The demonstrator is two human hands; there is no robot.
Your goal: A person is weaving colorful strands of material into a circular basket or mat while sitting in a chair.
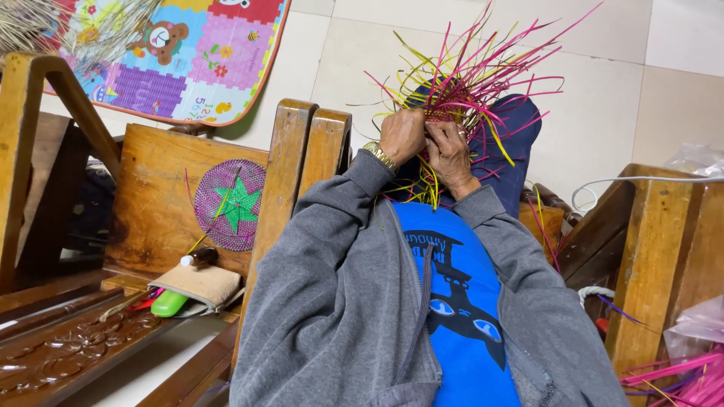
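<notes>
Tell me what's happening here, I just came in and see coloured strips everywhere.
A person seated on a wooden chair is weaving. Both hands, the left hand and the right hand, grip a half-made woven piece resting on the knee, with loose pink and yellow strips fanning out from it. On the wooden bench to the left, a finished round purple mat with a green star leans against the backrest, beside a small bottle and a pouch.

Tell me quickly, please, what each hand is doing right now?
Left hand: closed on the weaving.
Right hand: fingers curled on the weaving beside the left; exact grip cannot be told.
</notes>
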